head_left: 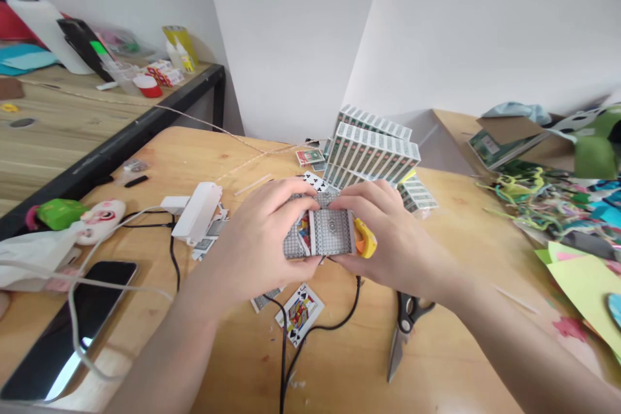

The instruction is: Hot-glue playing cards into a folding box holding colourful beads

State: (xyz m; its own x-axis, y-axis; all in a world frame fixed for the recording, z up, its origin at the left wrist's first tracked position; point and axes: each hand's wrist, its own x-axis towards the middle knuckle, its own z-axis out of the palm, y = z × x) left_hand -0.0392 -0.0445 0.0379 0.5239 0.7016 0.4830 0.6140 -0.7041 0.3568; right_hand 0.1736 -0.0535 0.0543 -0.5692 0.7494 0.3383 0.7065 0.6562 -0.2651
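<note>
Between my two hands is a structure of grey-backed playing cards (332,233), raised above the table. My left hand (264,236) grips its left side, thumb below and fingers above. My right hand (388,233) closes on its right side in the same way. A sliver of a face card shows near the left fingers. Just beside the right fingers is a yellow object (365,238) with an orange part, its kind unclear. Below the hands, a jack of spades (299,314) lies face up. Black cables (334,325) run past it.
Stacked card boxes (373,152) stand behind the hands. Scissors (406,323) lie at front right, a black phone (72,330) at left near a white device (198,212). Colourful scraps (572,213) pile at far right. A side table (111,97) holds bottles and boxes.
</note>
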